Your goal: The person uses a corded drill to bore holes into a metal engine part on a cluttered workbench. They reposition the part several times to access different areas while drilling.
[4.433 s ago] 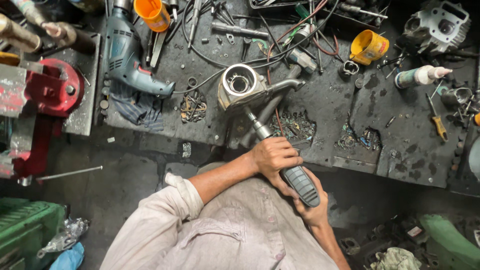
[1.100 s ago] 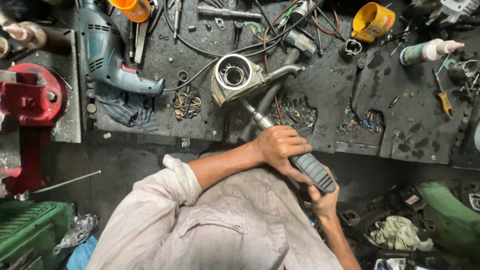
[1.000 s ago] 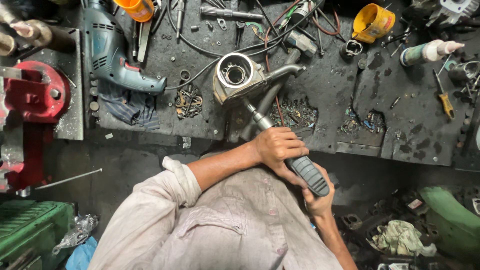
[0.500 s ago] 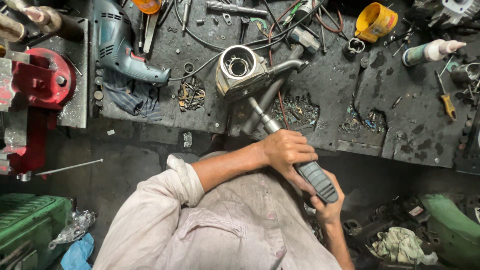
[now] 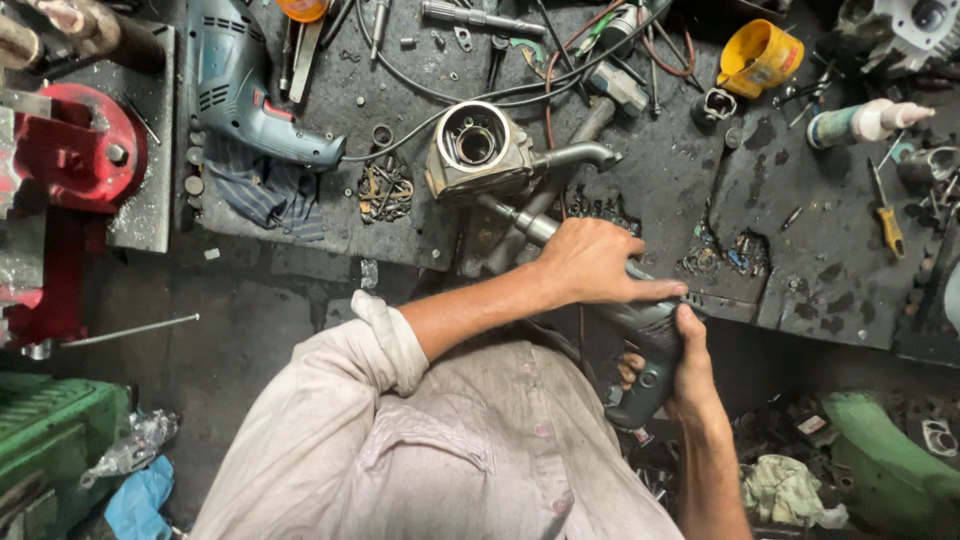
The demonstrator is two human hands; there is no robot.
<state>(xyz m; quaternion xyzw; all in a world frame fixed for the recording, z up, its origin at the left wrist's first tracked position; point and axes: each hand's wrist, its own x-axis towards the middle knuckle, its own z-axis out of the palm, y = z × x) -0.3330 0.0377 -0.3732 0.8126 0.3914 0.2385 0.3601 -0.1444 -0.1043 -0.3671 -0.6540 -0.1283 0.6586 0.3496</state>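
Note:
A grey power tool (image 5: 645, 345) with a metal nose points at a round metal engine housing (image 5: 478, 152) on the dark, greasy workbench (image 5: 800, 270). My left hand (image 5: 590, 262) wraps the front of the tool's body. My right hand (image 5: 688, 365) grips the rear handle near my chest. The tool's nose (image 5: 520, 220) touches the lower side of the housing, which has a bent pipe on its right.
A blue electric drill (image 5: 250, 90) lies at the bench's left beside a striped rag (image 5: 262, 195). A red vise (image 5: 70, 165) stands far left. A yellow cup (image 5: 757, 55), a white tube (image 5: 862, 122), a yellow screwdriver (image 5: 888, 225), cables and small parts litter the bench. A green crate (image 5: 45, 450) sits lower left.
The view has shifted slightly. Both hands stay on the tool, its nose still against the housing; my right hand has slid a little further along the rear handle.

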